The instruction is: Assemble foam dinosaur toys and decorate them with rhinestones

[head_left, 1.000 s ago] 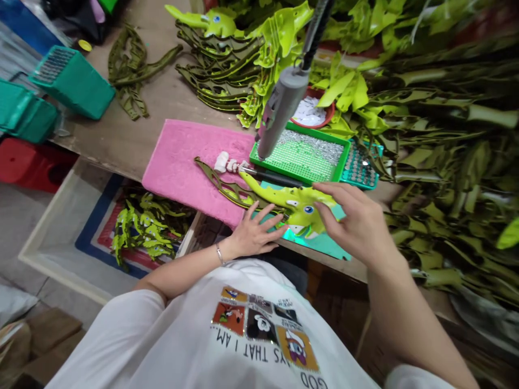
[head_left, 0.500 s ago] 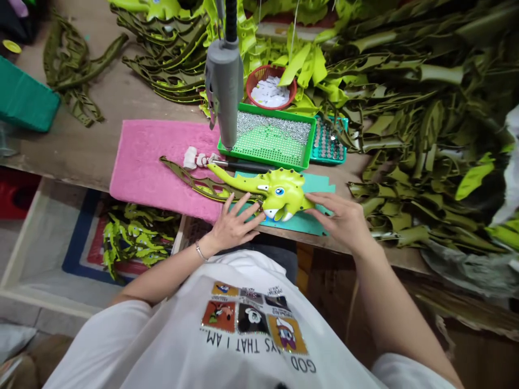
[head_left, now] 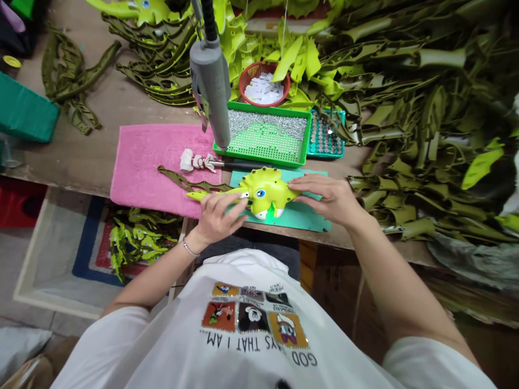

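Note:
A lime-green plastic dinosaur head (head_left: 265,194) with a blue eye lies over a teal mat (head_left: 302,213) at the bench's near edge. My left hand (head_left: 217,213) grips its long snout part, beside a dark olive flat piece (head_left: 184,183) on the pink towel (head_left: 148,159). My right hand (head_left: 326,197) holds the back of the head, fingers curled on its frill. A grey powered screwdriver (head_left: 211,92) hangs on a cord just above and behind the toy.
A green tray (head_left: 300,148) of small screws and a teal tray (head_left: 326,143) of round parts sit behind the mat, with a red basket (head_left: 247,78) of white pieces further back. Piles of olive and lime parts (head_left: 409,102) fill the right and rear. A pen-like tool (head_left: 233,163) lies on the towel's edge.
Both hands have closed onto the dinosaur head and shifted it slightly left and up on the mat. The view has also panned a little.

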Demonstrator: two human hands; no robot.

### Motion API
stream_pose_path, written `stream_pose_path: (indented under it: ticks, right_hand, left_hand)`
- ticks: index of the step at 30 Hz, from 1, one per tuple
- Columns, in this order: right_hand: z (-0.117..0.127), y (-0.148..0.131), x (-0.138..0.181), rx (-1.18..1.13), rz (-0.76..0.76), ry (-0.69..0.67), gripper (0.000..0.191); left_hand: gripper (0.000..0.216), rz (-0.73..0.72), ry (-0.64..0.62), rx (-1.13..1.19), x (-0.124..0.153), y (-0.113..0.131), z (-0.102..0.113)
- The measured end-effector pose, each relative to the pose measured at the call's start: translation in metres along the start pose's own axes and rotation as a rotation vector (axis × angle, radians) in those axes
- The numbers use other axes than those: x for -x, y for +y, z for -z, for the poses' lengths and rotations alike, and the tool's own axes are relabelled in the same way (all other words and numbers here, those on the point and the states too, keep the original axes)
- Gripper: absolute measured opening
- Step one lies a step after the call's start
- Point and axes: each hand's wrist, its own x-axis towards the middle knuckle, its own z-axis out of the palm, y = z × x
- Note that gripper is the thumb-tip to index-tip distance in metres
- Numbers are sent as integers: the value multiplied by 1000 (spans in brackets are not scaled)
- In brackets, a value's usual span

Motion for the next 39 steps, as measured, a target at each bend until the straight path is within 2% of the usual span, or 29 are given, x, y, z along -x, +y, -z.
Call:
stream_pose_path:
  ticks: [2,6,9,15,21,23,25,28,30,33,35,37,39]
  right_hand:
    - [0,1,0,6,2,-12,23]
    - [0,2,1,24,-7,-2,22]
    - [-2,2,2,31,-3,4,22]
    - [-5,2,6,49,-28,18,22]
    - [-6,-4,9,4,-50,50,20]
    - [-7,-8,9,-53,-127,69,22]
    - [-11,-11,8,-189,-296,99,34]
    - [-22,-12,5,-556,-622,121,52]
    - [-31,-12,2,-769,-762,150,54]
    - [-38,-9,-2,-912,-835,217,54]
    - [-37,-6,-4,-947,-848,214,53]
    - [-33,-2,-4,-937,-831,170,51]
    - [-28,-3,-4,-812,-769,139,48]
  left_hand:
    - [56,82,-33,-4,-9,-7,0]
    - [43,38,-9,-40,-21,-16,-4]
    - [35,32,-3,-36,-22,-19,-7]
    - [33,104,-81,91,-18,-19,-10]
    - [28,103,-52,135,-21,-20,-11]
    - [27,130,-90,152,-22,-20,-11]
    - [26,150,-118,158,-23,-21,-10]
    - [26,142,-124,159,-24,-22,-10]
    - [28,106,-122,158,-24,-24,-9]
    - [36,43,-150,134,-23,-30,-9]
    - [40,9,-203,100,-24,-35,-8]
    - [35,-31,-248,51,-27,-40,-5]
    - [35,-83,-266,-1,-32,-43,1]
